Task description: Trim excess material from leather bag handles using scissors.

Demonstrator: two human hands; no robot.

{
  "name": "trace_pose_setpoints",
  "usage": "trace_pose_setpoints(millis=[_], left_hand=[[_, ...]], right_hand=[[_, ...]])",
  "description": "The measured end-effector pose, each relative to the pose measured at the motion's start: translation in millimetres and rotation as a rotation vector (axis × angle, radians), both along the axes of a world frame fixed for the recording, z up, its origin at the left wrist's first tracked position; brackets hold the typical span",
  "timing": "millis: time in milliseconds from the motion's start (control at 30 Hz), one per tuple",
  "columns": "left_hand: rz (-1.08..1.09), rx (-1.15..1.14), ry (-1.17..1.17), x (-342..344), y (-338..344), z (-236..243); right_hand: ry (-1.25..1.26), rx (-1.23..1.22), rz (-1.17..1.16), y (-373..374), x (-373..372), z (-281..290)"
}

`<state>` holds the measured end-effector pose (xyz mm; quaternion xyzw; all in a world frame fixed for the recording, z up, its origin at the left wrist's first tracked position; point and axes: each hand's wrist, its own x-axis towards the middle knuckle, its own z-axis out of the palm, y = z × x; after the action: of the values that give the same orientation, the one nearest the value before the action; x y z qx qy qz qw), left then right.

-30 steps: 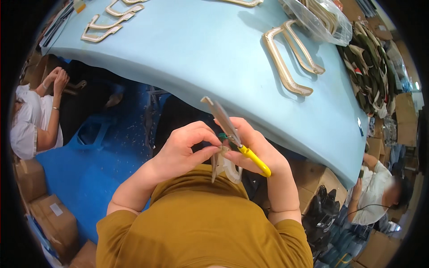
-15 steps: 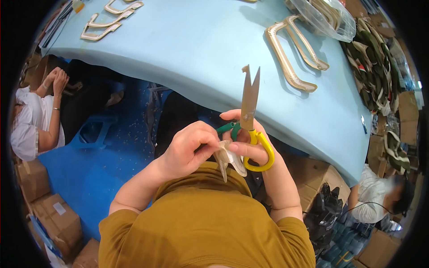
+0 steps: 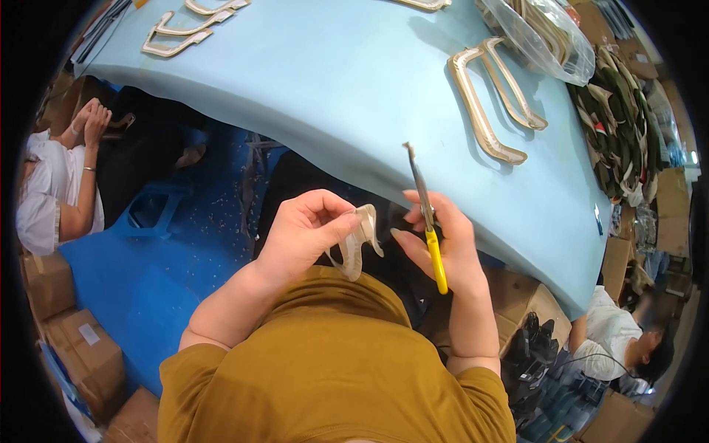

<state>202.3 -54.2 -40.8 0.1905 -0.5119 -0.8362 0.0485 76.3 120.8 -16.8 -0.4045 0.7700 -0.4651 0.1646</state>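
Note:
My left hand [image 3: 314,225] pinches a beige, curved strip piece [image 3: 353,255] with a white band along it, hanging down in front of my body. Beside it on the right, my right hand [image 3: 443,236] has a pair of scissors [image 3: 434,255] hooked on its fingers. Their blades point away from me, and a yellow handle loop shows edge-on. My right thumb and forefinger stand apart, clear of the strip piece. On the light blue table [image 3: 317,96] ahead lie similar beige C-shaped frames [image 3: 484,111].
More beige frames [image 3: 181,33] lie at the table's far left. A clear plastic bag [image 3: 550,44] of frames sits far right, near dark green and beige cloth pieces [image 3: 617,125]. Cardboard boxes [image 3: 85,362] stand at left. One person [image 3: 66,177] sits left, another [image 3: 613,340] right.
My right hand has drawn away from the strip piece to the right, turning the scissors edge-on. The strip piece stays in my left hand, which has shifted slightly.

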Motion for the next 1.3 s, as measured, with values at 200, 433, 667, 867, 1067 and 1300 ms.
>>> trace_pose_setpoints(millis=[200,433,667,867,1067,1300], left_hand=[[0.040,-0.001,0.004,-2.9,-2.8,-0.3],[-0.001,0.038,0.017,-5.2,0.5,1.8],[-0.004,0.104,0.004,-5.5,1.0,-4.0],[-0.010,0.133,0.024,-4.8,2.5,-2.8],[0.003,0.146,0.038,-2.7,5.2,-3.8],[-0.025,0.306,0.061,-0.7,5.1,-2.6]], right_hand=[[0.325,0.184,-0.001,18.0,-0.1,5.4],[0.589,0.233,0.052,27.5,-7.4,-1.3],[0.701,0.212,0.054,29.8,-9.4,0.9],[0.766,0.204,0.062,31.9,-11.0,-2.0],[0.786,0.200,0.058,36.9,-9.9,-6.1],[0.374,0.061,-0.056,30.8,0.9,-3.5]])
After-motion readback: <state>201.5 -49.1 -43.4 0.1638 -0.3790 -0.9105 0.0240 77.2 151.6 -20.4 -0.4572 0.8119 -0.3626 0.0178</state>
